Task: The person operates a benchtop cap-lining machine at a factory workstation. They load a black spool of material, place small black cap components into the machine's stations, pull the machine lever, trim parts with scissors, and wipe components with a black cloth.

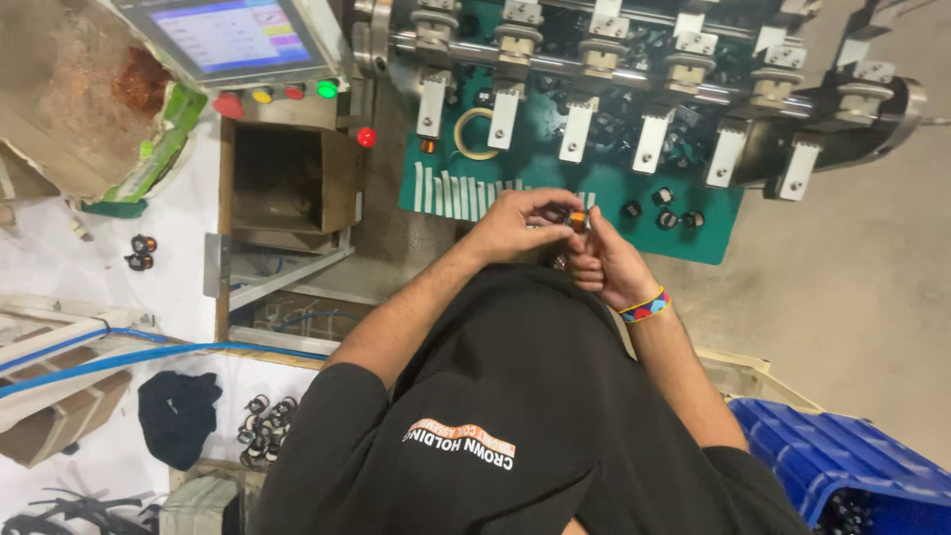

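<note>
Copper coil [577, 220], small and orange, sits pinched between our left hand [515, 224] and right hand [602, 263], at 6 o'clock from the green plate [693, 243]. We judge it light, stiff, its fine winding delicate, so we would hold the rim.

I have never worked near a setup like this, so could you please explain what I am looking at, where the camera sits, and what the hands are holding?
There is one picture, taken by a camera on the person's head, looking down over their black shirt. Both bare hands meet at the middle: the left hand and the right hand, with a beaded wristband, pinch a small copper-wound coil between the fingers. Above them a machine carries a row of metal spindles over a green mat, where small black parts, white strips and a tape ring lie. A control screen with coloured buttons is upper left; a blue crate is lower right.
</note>
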### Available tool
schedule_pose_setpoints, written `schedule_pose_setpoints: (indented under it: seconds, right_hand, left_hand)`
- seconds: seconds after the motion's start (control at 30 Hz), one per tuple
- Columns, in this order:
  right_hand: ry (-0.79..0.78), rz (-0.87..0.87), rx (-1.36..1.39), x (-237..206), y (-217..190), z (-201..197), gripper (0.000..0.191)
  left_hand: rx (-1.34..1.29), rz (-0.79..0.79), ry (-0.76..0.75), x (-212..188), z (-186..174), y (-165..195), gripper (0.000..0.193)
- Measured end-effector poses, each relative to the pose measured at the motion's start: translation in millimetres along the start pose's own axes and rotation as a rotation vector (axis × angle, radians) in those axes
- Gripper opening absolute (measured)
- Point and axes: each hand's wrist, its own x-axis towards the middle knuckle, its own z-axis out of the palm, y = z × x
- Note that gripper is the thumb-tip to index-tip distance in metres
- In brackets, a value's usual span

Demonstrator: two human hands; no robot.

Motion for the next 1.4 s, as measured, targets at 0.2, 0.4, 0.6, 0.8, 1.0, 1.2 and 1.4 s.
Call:
schedule_pose_setpoints:
  seconds: [0.2, 0.4, 0.6, 0.8, 1.0, 1.2, 1.4]
  right_hand:
    - [0.285, -0.730, -1.080, -41, -20, -39, 0.030]
    - [0.349, -0.808, -1.599, -71, -56, -59, 0.022]
    - [0.219, -0.602, -1.194, -82, -35, -59, 0.025]
    - [-0.034, -0.170, -0.915, -34, -45, -111, 0.027]
    - [0.633, -0.438, -1.417, 46, -51, -143, 0.038]
    - [0.796, -0.655, -1.611, 78, -41, -114, 0.014]
    - [0.508, -0.772, -1.466, 18, -12, -36, 0.013]
  left_hand:
    - [-0.472, -0.257, 0.036, 31, 41, -11, 0.039]
    - [0.283, -0.250, 0.108, 42, 97, -23, 0.037]
    - [-0.576, -0.209, 0.381, 54, 144, -51, 0.043]
    - [-0.501, -0.130, 0.575, 42, 135, -87, 0.044]
    - [-0.371, -0.188, 0.586, 14, 98, -99, 0.043]
    - [-0.127, -0.147, 0.543, 0, 65, -71, 0.037]
    - [0.426, 0.004, 0.368, 0, 17, -18, 0.047]
